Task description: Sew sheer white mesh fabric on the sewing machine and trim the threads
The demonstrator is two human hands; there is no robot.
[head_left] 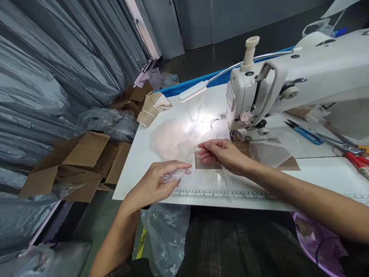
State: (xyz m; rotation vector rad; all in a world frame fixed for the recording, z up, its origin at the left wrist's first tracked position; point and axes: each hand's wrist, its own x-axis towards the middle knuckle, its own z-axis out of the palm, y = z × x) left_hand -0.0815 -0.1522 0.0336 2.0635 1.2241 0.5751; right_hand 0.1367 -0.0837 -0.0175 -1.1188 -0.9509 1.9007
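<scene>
My left hand (157,182) is closed round a small piece of sheer whitish fabric (174,175) above the table's front part. To its right, my right hand (220,154) has its fingers pressed together over a brown piece (208,164) on the table; what they pinch, if anything, is too small to make out. Just beyond my right hand stands the head of a white sewing machine (245,92). More sheer fabric (271,150) lies over brown card to the right of the needle area.
A lit lamp (193,91) shines on the white table (135,161). Blue snips (307,134) and red-handled scissors (356,163) lie at the right. A wrapped bundle (151,109) sits at the back left. Open cardboard boxes (86,150) stand left, a purple basket (323,246) below right.
</scene>
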